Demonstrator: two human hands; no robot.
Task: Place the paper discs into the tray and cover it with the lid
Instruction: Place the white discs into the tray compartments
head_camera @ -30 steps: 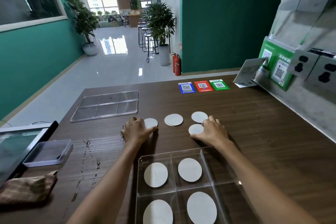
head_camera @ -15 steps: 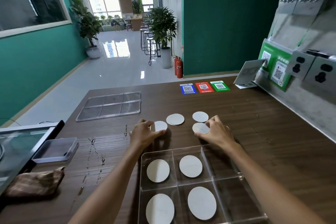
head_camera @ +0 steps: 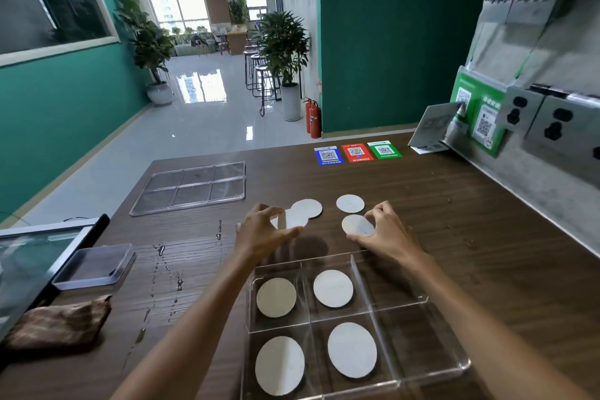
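Table (head_camera: pixel 454 237): dark brown, wood-grain pattern. Paper discs (head_camera: pixel 350 203): plain white, four loose and four in the tray. Tray (head_camera: pixel 418 299): clear, colourless. Lid (head_camera: pixel 190 187) at ten o'clock: clear, six-panel grid. Cards at twelve o'clock: blue (head_camera: pixel 328 156), red (head_camera: pixel 356 152) and green (head_camera: pixel 384 149), each with a black-and-white square code. Cloth (head_camera: pixel 55 323) at eight o'clock: brown, faint check. Walls (head_camera: pixel 48 97): teal green. Fire extinguishers (head_camera: pixel 313 120): red.

Both bare forearms reach forward side by side. The left hand (head_camera: pixel 264 232) pinches a paper disc (head_camera: pixel 293 218); the right hand (head_camera: pixel 386 234) pinches another disc (head_camera: pixel 357 225), fingers curled.
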